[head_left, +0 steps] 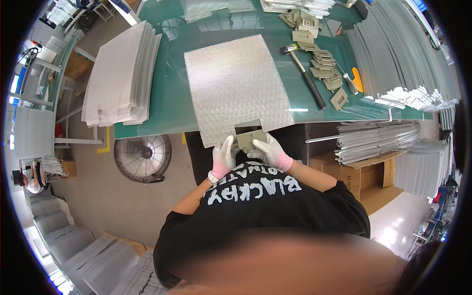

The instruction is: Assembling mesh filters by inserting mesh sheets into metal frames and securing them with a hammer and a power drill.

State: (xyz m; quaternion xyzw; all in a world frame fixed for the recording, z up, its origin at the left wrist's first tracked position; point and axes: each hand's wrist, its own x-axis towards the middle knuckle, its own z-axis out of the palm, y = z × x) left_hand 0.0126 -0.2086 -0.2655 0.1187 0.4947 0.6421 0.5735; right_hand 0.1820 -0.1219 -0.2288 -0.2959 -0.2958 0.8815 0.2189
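Note:
A silvery metal mesh sheet point(236, 83) lies on the green table, its notched near edge hanging past the table's front. At that notch is a flat grey-green plate point(250, 141). My right hand point(270, 152), in a white and pink glove, grips the plate's right end, thumb on top. My left hand point(224, 157), gloved alike, is closed at the plate's left end, close to the mesh edge. Whether its fingers hold the plate or the mesh I cannot tell. Several similar grey-green plates point(324, 60) with cut-outs lie in a row on the right.
A hammer point(307, 78) lies right of the mesh, near a screwdriver point(350, 84) and an orange-yellow tool point(357, 78). Sheet stacks stand at left point(120, 73) and right point(398, 54). Below the table are a floor fan point(143, 157) and a cardboard box point(376, 184).

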